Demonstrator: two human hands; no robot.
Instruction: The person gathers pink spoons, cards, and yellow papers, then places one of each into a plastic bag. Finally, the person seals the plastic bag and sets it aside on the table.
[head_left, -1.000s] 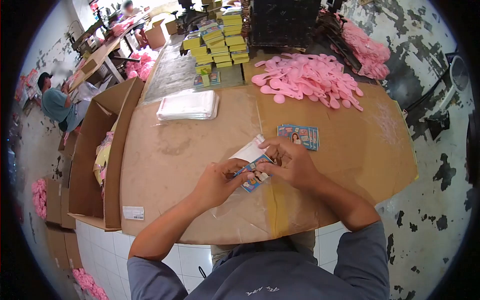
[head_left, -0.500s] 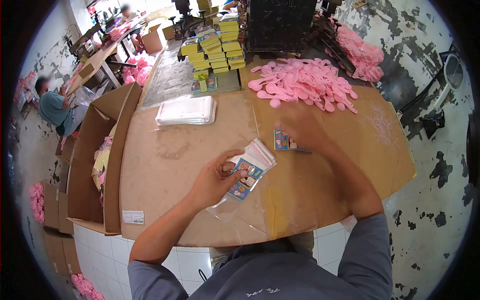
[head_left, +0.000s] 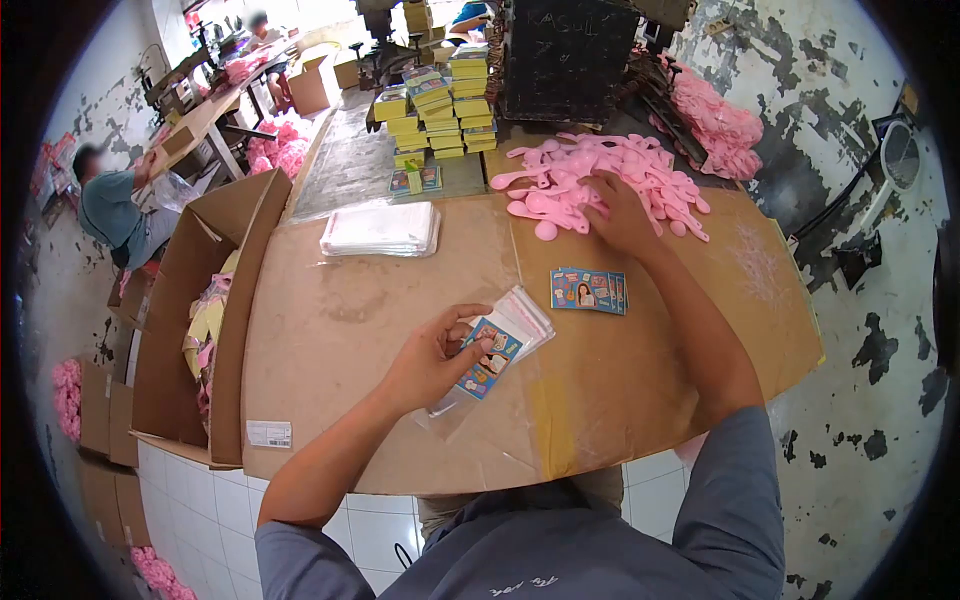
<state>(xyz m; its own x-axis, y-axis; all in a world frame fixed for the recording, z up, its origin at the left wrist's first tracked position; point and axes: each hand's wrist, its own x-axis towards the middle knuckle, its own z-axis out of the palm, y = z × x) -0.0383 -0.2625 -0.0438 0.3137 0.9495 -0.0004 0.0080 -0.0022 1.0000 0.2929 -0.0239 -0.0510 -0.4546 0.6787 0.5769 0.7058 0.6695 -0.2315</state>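
My left hand [head_left: 438, 352] is closed round a small blue printed card [head_left: 489, 358], its thumb pressing on the card's face. Clear plastic bags [head_left: 524, 322] fan out under that card and rest on the cardboard-covered table. At the pile of pink plastic spoons [head_left: 560, 180], my right hand [head_left: 622, 218] reaches in from the near side, thumb and fingers apart among the spoons. No spoon is lifted from the pile. Between my hands and to the right lies a small spread stack of blue printed cards [head_left: 588, 291].
A stack of clear bags [head_left: 380, 229] lies at the back left. Behind it stand yellow-edged card stacks [head_left: 430, 110] and a black metal box [head_left: 565, 60]. An open carton [head_left: 262, 235] with scraps borders the table's left edge. A co-worker [head_left: 118, 205] sits further left.
My right hand has moved from the blue card stack up to the pink spoons, uncovering the cards. My left hand keeps its hold on the card and bags.
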